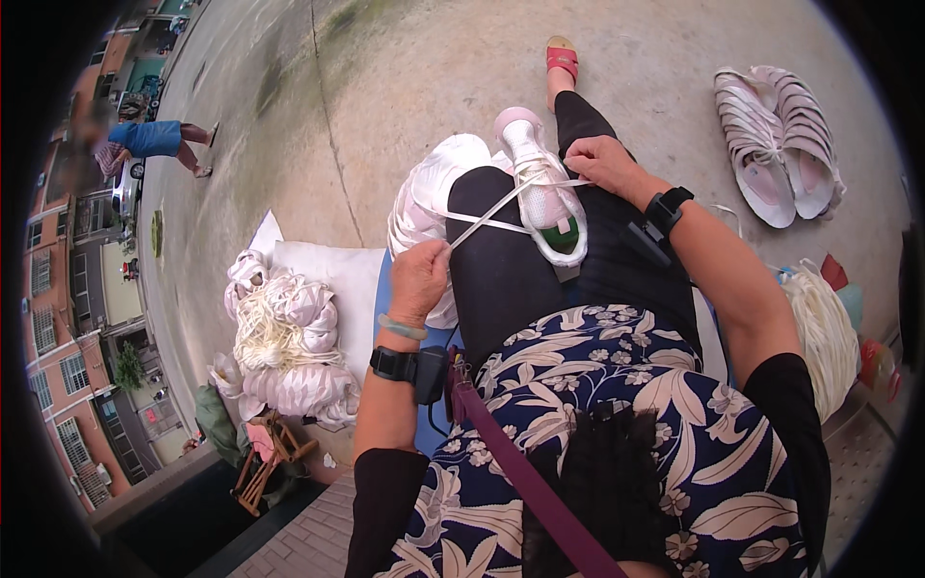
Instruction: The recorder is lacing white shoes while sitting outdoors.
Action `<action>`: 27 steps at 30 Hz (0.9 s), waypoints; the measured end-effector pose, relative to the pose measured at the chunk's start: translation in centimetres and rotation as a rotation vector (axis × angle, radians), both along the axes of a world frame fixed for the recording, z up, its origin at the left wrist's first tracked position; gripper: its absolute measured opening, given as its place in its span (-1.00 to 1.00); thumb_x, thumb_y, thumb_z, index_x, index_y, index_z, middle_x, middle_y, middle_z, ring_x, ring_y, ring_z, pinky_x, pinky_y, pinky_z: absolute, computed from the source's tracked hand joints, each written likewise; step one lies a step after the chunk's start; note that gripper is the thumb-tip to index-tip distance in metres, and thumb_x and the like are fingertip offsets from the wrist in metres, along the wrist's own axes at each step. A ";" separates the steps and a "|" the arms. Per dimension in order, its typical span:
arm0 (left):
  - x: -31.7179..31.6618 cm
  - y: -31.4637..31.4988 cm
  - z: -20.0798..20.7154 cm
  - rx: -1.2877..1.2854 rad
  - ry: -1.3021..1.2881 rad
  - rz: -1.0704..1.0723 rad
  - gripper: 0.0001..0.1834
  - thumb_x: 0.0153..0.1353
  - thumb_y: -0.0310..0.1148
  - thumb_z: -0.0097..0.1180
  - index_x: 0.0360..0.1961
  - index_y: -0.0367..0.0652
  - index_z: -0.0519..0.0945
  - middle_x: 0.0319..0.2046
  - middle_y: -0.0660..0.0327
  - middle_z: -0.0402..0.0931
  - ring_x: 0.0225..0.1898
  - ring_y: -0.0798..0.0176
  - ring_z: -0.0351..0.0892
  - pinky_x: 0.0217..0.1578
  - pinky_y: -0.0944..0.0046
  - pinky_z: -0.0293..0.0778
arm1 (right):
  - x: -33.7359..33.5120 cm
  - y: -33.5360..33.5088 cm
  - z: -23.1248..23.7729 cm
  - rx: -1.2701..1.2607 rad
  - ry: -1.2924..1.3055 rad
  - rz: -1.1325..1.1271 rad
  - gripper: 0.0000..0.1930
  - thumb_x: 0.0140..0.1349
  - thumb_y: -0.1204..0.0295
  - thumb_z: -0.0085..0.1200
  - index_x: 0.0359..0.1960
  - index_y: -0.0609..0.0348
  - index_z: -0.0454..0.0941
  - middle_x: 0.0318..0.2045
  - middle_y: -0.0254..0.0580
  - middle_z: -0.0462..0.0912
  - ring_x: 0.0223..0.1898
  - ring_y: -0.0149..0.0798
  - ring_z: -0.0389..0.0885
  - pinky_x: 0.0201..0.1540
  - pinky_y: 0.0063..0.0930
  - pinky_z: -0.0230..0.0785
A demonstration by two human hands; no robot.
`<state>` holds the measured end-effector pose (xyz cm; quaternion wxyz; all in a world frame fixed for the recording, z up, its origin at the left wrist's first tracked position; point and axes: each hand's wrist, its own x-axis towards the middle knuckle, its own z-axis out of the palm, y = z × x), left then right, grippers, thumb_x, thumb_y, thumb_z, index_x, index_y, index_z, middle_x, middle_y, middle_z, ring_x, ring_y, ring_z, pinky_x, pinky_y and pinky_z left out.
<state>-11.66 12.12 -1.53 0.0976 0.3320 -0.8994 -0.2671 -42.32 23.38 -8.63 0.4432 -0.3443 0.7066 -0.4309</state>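
A white and pale pink sneaker [525,154] with a green patch at one end lies across my lap, over my black-trousered thighs. My left hand [421,279] is closed and pinches one end of a white shoelace [488,214], which runs taut from the sneaker's eyelets. On the shoe's other side my right hand [607,166] is closed too, its fingers on a short stretch of the same lace. A second strand of lace crosses my left thigh. Beyond that thigh sits a heap of white and pink shoe uppers [409,217], partly hidden by my leg.
To my left, stacked shoe uppers [299,393] and a bundle of cream laces [275,323] rest beside a white sheet [337,275]. More nested uppers [771,144] lie on the concrete at far right. A lace hank [819,332] hangs near my right elbow. Another person [149,140] is at far left.
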 end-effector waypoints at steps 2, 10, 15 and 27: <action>-1.5 0.7 0.7 -0.016 -0.043 -0.038 -0.91 0.06 -0.41 0.00 -0.51 -0.18 0.48 -0.58 0.03 0.47 -0.49 -0.08 0.48 -0.48 0.08 0.36 | 0.2 -0.2 0.3 -0.101 0.300 0.048 -0.84 -0.02 0.37 -0.03 -0.55 0.18 0.53 -0.63 -0.12 0.54 -0.56 -0.20 0.53 -0.42 -0.42 0.38; -3.2 1.4 0.5 -0.036 -0.023 -0.051 -0.90 0.06 -0.43 0.02 -0.37 -0.18 0.49 -0.57 0.00 0.48 -0.48 -0.10 0.49 -0.47 0.05 0.37 | 1.7 -1.1 0.4 -0.123 0.628 0.140 -0.83 0.01 0.38 -0.08 -0.50 0.15 0.54 -0.51 0.03 0.56 -0.36 0.04 0.55 -0.28 -0.17 0.37; -3.0 0.8 -0.5 0.069 -0.031 -0.012 -0.79 0.02 -0.44 0.07 -0.27 -0.20 0.47 -0.63 0.02 0.48 -0.54 -0.07 0.50 -0.50 0.07 0.37 | 2.3 -1.3 1.1 -0.154 0.823 0.250 -0.82 0.05 0.39 -0.11 -0.52 0.20 0.51 -0.50 0.04 0.56 -0.36 0.02 0.56 -0.28 -0.20 0.39; -8.7 1.7 -0.3 0.127 -0.052 -0.152 -0.66 -0.03 -0.43 0.07 -0.17 -0.18 0.39 -0.60 0.02 0.51 -0.47 -0.10 0.52 -0.42 -0.01 0.41 | 1.1 -2.4 1.4 -0.258 0.748 0.119 -0.89 -0.02 0.40 -0.06 -0.56 0.12 0.49 -0.55 -0.11 0.53 -0.45 -0.13 0.54 -0.41 -0.30 0.36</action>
